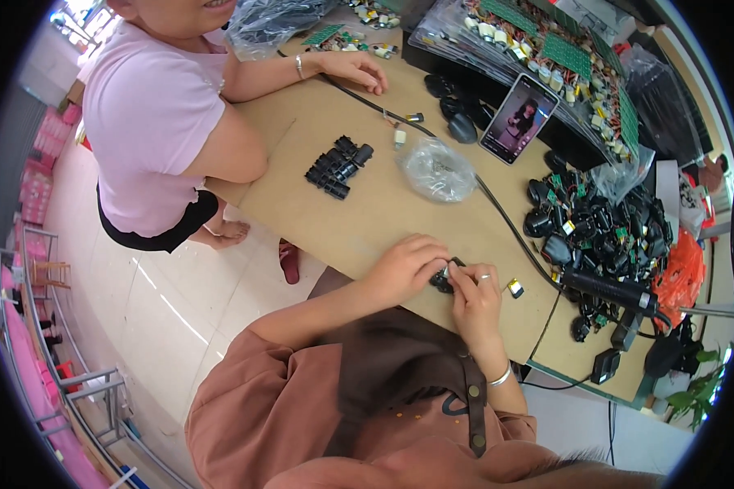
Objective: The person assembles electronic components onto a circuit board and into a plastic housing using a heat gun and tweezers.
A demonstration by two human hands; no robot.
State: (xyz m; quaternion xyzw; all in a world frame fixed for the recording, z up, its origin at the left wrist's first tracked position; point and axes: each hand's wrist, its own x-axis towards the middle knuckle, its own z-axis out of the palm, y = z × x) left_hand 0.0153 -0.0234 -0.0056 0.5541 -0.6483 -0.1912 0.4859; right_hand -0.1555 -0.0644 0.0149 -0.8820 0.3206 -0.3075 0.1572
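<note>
Both my hands meet over the near edge of the table around a small black plastic part (pixel 441 282), mostly covered by my fingers. My left hand (pixel 408 265) is closed, its fingertips pinching the far left side of the part. With thumb and fingers pressed together, my right hand (pixel 476 295) grips it from the right. A ring and a bracelet show on that hand and wrist. Just right of my right hand lies a small silver and yellow battery cell (pixel 515 288). What the fingertips do on the part is too small to make out.
Black molded parts (pixel 338 167) sit in a cluster at left. Beyond my hands are a clear plastic bag (pixel 438 169), a black cable (pixel 497 208) and a propped phone (pixel 520 119). A heap of black housings (pixel 603 236) and a black power screwdriver (pixel 610 292) lie right. A person (pixel 159 122) leans on the table.
</note>
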